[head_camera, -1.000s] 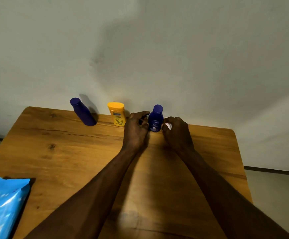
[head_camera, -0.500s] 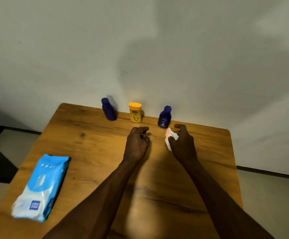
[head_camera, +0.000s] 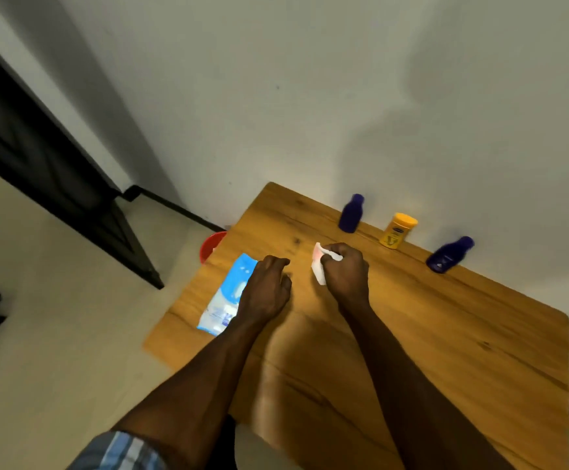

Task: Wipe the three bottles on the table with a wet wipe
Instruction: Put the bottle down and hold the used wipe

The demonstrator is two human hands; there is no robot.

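Right hand (head_camera: pixel 346 273): grip closed on crumpled white wet wipe (head_camera: pixel 320 269). Left hand (head_camera: pixel 265 293): fingers loosely curled, holding nothing, above wipes pack (head_camera: pixel 227 295). Beyond wet wipe, along wall: dark blue bottle (head_camera: pixel 351 213), yellow bottle (head_camera: pixel 396 230), second blue bottle (head_camera: pixel 448 255), all upright on surface (head_camera: pixel 446 334).

From my feed it's a plain pale wall (head_camera: pixel 276 96) with soft shadows, a wooden table (head_camera: pixel 446 334) pushed up against it, beige floor (head_camera: pixel 56 334) on the left, and a dark door (head_camera: pixel 39 157) far left. Black skirting (head_camera: pixel 174 208) runs along the wall.
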